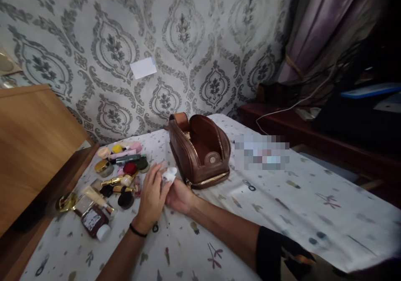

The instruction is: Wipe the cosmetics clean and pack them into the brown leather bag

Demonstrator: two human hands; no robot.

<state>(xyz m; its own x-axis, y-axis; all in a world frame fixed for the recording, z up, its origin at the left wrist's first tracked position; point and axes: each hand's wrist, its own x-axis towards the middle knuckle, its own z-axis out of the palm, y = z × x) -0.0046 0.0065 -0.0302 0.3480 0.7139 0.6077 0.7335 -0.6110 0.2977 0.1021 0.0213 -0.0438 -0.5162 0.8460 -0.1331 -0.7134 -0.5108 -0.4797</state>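
Observation:
My left hand (152,195) and my right hand (179,196) meet in front of the bag, around a crumpled white tissue (170,174). The tissue pokes up between the fingers of both; whether it wraps anything I cannot see. Right behind them stands a brown leather cosmetic bag (200,164), its top unzipped and its flap raised. Cosmetics lie in a group to the left of my left hand: a red-lidded jar (129,168), a gold-lidded jar (102,168), a black round cap (125,199), and a dark bottle with a white cap (94,221).
A white patterned sheet (282,226) covers the surface. At the left is a wooden panel (37,139); a dark red ledge (275,124) with a white cable (294,104) runs along the right. A blurred-out item (263,152) lies right of the bag.

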